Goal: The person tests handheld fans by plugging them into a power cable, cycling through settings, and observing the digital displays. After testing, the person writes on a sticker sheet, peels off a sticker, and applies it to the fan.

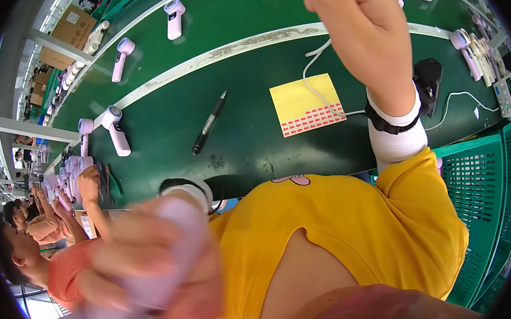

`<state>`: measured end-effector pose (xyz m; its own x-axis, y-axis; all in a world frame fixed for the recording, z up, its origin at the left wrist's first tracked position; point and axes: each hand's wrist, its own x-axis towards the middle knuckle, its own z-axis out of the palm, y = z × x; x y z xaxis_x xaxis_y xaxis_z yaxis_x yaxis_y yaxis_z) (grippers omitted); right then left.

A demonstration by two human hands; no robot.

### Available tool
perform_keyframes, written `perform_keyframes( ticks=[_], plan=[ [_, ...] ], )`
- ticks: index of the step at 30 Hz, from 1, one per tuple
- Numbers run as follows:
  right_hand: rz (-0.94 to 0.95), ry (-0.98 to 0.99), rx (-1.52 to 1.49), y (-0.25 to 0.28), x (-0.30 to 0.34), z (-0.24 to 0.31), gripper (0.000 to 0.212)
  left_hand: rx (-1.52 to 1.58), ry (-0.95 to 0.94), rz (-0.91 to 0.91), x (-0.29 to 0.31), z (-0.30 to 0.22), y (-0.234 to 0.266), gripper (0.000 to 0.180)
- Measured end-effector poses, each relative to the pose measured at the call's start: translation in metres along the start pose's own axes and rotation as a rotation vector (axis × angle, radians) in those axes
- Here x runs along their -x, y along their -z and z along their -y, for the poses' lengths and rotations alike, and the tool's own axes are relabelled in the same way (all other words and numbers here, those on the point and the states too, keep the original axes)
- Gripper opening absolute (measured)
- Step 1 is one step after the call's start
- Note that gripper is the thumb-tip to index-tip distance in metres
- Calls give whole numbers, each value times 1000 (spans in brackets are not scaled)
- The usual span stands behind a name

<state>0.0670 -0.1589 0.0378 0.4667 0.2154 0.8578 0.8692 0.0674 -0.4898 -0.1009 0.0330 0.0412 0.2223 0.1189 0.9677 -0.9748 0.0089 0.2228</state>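
Note:
My left hand (128, 245), blurred and close to the camera at the lower left, has its fingers wrapped round a lilac handheld fan (175, 242). The fan's wider end points down and left, smeared by motion. Far across the bench reaches my right hand (358, 25); its fingertips run past the upper edge, so whatever they touch is hidden. Below that hand lies a yellow sticker sheet (303, 97) with rows of red marks, and a white cable (305, 76) crosses it. A black and silver pen (210, 122) lies left of the sheet.
Two lilac fans (116, 131) stand at the bench's left, others (175, 20) on the green strip beyond the pale rail (213, 59). A black device (428, 85) sits right of my wrist. Green crates (478, 215) stand at the right. A co-worker (67, 267) is at the left.

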Motion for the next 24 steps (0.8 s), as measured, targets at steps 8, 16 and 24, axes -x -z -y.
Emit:
perform_keyframes(
  ticks=[8,16,24],
  plan=[
    [207,20,108,1,-2,16,16,-21,-107,79,1,6,-17,55],
    [376,-188,-189,-4,5,36,24,379,1115,-69,-19,53,-10,56],
    [639,-205,-243,8,-1,35,26,554,1032,135,-8,70,-4,47]
  ],
)
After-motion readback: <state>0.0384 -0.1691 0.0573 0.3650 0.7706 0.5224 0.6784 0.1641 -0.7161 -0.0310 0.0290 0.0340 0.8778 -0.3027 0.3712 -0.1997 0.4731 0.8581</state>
